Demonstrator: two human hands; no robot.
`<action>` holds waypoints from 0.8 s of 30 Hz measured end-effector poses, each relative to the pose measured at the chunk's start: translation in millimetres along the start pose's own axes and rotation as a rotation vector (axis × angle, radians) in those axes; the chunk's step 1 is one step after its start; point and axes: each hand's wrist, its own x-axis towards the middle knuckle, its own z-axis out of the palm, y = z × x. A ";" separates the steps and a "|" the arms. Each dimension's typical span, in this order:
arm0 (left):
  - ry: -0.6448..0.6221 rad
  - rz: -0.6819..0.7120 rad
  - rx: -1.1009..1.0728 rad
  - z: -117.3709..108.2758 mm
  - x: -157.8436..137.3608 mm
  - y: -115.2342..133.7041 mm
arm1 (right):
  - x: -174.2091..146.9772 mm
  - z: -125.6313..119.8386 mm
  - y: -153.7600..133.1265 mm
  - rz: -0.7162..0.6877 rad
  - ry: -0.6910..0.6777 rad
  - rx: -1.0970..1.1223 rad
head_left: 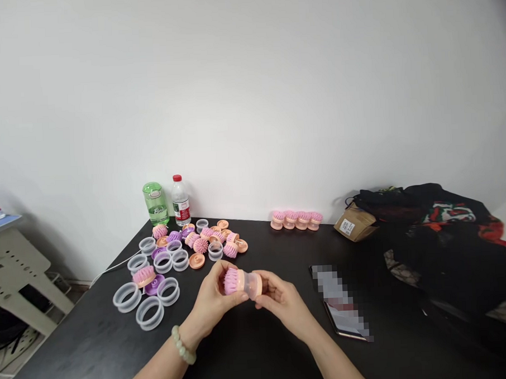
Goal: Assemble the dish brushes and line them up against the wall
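Note:
Between my two hands lies a pink-bristled scrubbing brush (242,283) with a clear waisted middle, turned on its side. My left hand (218,294), with a beaded bracelet at the wrist, is closed round the bristle end. The fingers of my right hand (278,297) close on the peach cap at the other end. To the left lie loose parts: clear rings (150,313), pink bristle heads (144,276), peach caps (196,261) and purple caps (154,285). Against the wall stands a row of several assembled brushes (296,220), bristles up.
A green bottle (155,205) and a red-capped water bottle (181,201) stand at the back left. On the right are a phone (342,303), a brown paper package (353,223) and dark clothing (449,259). The black table (260,357) meets the white wall.

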 end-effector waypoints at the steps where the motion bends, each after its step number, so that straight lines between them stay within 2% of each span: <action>1: -0.011 -0.004 -0.010 0.3 -0.1 -0.5 | -0.5 0.8 0.2 0.014 -0.017 -0.001; 5: -0.051 0.036 0.013 0.7 -0.6 -3.2 | -2.0 4.5 4.8 0.075 -0.010 -0.004; 9: -0.052 0.167 0.170 0.3 -2.1 -3.1 | -0.9 8.4 8.2 0.171 -0.014 0.145; 12: -0.074 0.192 0.207 0.9 -3.7 -2.4 | -0.9 9.2 5.9 0.163 -0.004 0.210; 15: -0.070 0.165 0.146 2.6 -5.5 -2.3 | -2.7 8.4 2.7 0.096 0.004 0.241; 21: -0.035 -0.001 -0.165 5.6 -7.5 0.2 | -4.2 5.8 -1.6 -0.028 0.020 0.238; 24: -0.035 -0.060 -0.198 5.9 -6.2 4.6 | -4.1 3.6 -2.8 -0.088 0.036 0.182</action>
